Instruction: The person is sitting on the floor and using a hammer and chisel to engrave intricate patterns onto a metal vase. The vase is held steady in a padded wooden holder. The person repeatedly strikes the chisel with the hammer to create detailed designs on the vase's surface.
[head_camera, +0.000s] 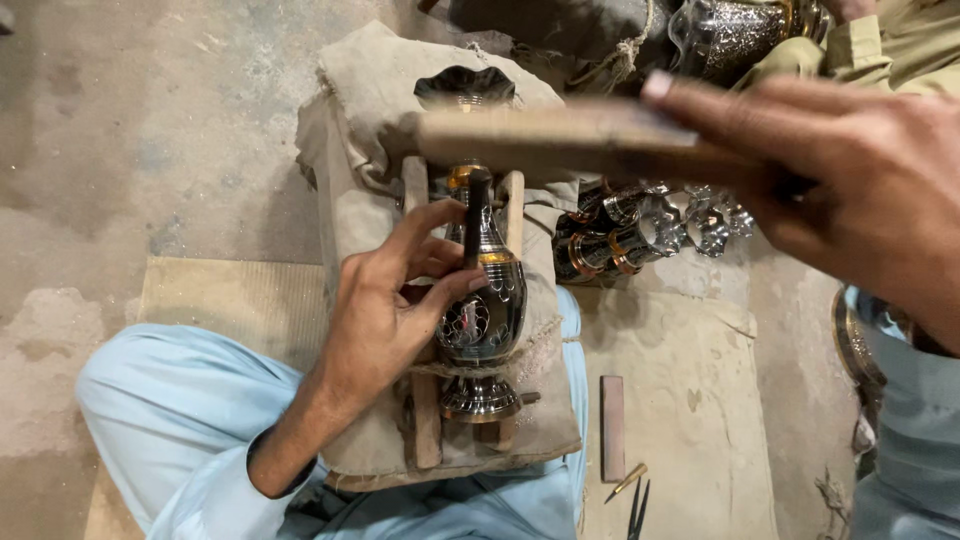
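A dark engraved metal vase (488, 300) with brass bands lies on its side in a wooden cradle (425, 420) over a cloth-covered block (365, 90). My left hand (385, 300) rests on the vase's belly and pinches a thin dark tool (478, 215) against its neck. My right hand (850, 180) is raised at the upper right, gripping a flat wooden mallet (560, 135) that hangs blurred above the vase's flared mouth (465, 88).
Several finished engraved vases (650, 225) lie to the right of the block. A small rectangular stone (612, 428) and pointed tools (630, 490) rest on the mat. Another person's sleeve (900, 50) and a vase (730, 35) show at top right. Bare concrete floor (150, 130) lies left.
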